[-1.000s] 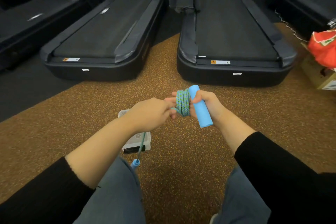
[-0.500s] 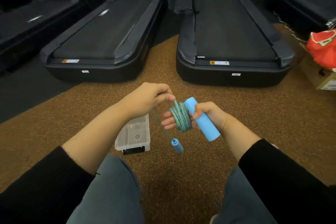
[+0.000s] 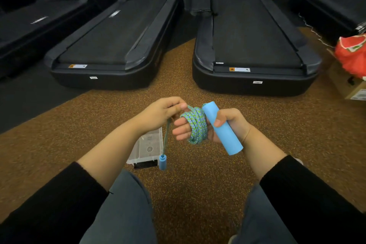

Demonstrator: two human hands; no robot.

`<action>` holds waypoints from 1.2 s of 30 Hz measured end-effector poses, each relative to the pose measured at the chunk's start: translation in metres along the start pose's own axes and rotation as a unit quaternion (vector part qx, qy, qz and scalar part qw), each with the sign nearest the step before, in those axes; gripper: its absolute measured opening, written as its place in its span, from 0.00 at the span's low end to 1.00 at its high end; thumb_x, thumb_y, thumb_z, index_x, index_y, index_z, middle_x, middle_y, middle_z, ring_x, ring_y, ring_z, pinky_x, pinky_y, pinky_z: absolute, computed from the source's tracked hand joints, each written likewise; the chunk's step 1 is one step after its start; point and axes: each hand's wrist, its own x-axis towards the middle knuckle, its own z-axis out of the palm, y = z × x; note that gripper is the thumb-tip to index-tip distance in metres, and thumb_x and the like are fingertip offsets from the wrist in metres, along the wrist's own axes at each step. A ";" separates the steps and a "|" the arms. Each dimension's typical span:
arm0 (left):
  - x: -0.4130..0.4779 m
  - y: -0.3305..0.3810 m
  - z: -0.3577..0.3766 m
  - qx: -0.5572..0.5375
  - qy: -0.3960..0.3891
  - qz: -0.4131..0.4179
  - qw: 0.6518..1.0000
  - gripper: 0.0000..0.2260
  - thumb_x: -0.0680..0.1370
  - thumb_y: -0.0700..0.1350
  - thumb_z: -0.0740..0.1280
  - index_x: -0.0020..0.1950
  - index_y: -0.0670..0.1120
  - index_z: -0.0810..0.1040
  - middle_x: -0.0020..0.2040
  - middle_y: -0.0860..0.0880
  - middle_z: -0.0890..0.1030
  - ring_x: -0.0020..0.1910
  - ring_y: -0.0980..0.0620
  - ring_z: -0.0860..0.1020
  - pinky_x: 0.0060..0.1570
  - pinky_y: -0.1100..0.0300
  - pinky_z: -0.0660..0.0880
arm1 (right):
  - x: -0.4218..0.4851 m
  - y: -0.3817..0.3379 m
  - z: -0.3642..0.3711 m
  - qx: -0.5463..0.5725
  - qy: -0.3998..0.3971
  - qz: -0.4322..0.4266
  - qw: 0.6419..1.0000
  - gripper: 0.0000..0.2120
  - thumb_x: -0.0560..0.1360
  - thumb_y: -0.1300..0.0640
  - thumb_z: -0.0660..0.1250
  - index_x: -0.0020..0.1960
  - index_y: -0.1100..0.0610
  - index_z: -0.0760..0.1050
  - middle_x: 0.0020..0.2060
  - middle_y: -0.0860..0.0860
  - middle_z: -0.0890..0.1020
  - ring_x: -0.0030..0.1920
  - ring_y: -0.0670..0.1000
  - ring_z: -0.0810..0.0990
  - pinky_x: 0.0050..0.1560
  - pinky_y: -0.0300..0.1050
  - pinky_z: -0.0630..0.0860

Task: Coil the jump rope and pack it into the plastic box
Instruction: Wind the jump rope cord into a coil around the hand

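Observation:
The green-and-blue jump rope (image 3: 195, 126) is wound in several loops around the fingers of my right hand (image 3: 227, 125). That hand's thumb clamps a large light-blue foam handle (image 3: 222, 128) against the palm. My left hand (image 3: 162, 114) pinches the free rope just left of the coil. From that pinch a short length hangs down to the second, small blue handle (image 3: 162, 162), which dangles in the air. The clear plastic box (image 3: 147, 147) lies on the floor below my left wrist, partly hidden by my forearm.
Brown speckled rubber floor (image 3: 198, 184) spreads around my knees. Two black treadmills (image 3: 111, 45) (image 3: 255, 45) stand ahead, with more at the far left and right. A cardboard box (image 3: 352, 87) with a red bag (image 3: 352, 53) sits at the right edge.
My left hand rose from below the coil to its upper left, laying another turn. The hanging rope got shorter, and the small handle lifted from beside my knee to in front of the box.

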 end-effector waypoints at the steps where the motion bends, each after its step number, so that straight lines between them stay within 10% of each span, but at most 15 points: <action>1: -0.002 -0.003 0.006 -0.025 0.001 -0.010 1.000 0.09 0.80 0.41 0.58 0.43 0.47 0.75 0.35 0.53 0.74 0.33 0.62 0.72 0.40 0.68 0.70 | -0.001 -0.001 0.003 0.014 -0.012 -0.006 1.000 0.45 0.44 0.57 0.76 0.59 0.60 0.66 0.52 0.60 0.62 0.45 0.59 0.63 0.45 0.47 0.60; 5: -0.010 -0.008 0.029 -0.102 -0.005 -0.036 0.994 0.16 0.79 0.28 0.49 0.40 0.44 0.68 0.30 0.53 0.68 0.26 0.63 0.69 0.29 0.75 0.68 | -0.001 -0.001 0.014 0.075 -0.047 -0.031 0.996 0.47 0.45 0.58 0.75 0.63 0.63 0.64 0.57 0.60 0.62 0.53 0.59 0.62 0.53 0.47 0.62; 8: -0.010 -0.019 0.046 -0.057 0.031 -0.080 0.995 0.13 0.79 0.29 0.52 0.50 0.42 0.72 0.41 0.43 0.76 0.38 0.53 0.75 0.45 0.58 0.77 | -0.001 0.001 0.022 0.120 -0.098 -0.071 0.985 0.56 0.46 0.60 0.74 0.71 0.71 0.59 0.66 0.67 0.64 0.64 0.63 0.64 0.75 0.55 0.54; 21: -0.012 -0.016 0.056 -0.237 -0.030 -0.113 0.965 0.11 0.82 0.40 0.54 0.42 0.47 0.71 0.34 0.49 0.70 0.34 0.54 0.74 0.35 0.69 0.73 | 0.003 -0.024 0.034 0.159 -0.193 -0.116 0.961 0.49 0.54 0.58 0.70 0.71 0.70 0.60 0.67 0.68 0.70 0.66 0.63 0.73 0.68 0.55 0.68; 36: -0.034 -0.011 0.055 -0.070 -0.070 -0.065 0.993 0.11 0.82 0.41 0.55 0.41 0.48 0.71 0.33 0.50 0.72 0.31 0.53 0.73 0.39 0.62 0.73 | 0.011 -0.020 0.022 0.164 -0.105 -0.134 0.972 0.50 0.50 0.59 0.74 0.69 0.72 0.62 0.66 0.69 0.71 0.68 0.66 0.70 0.66 0.57 0.70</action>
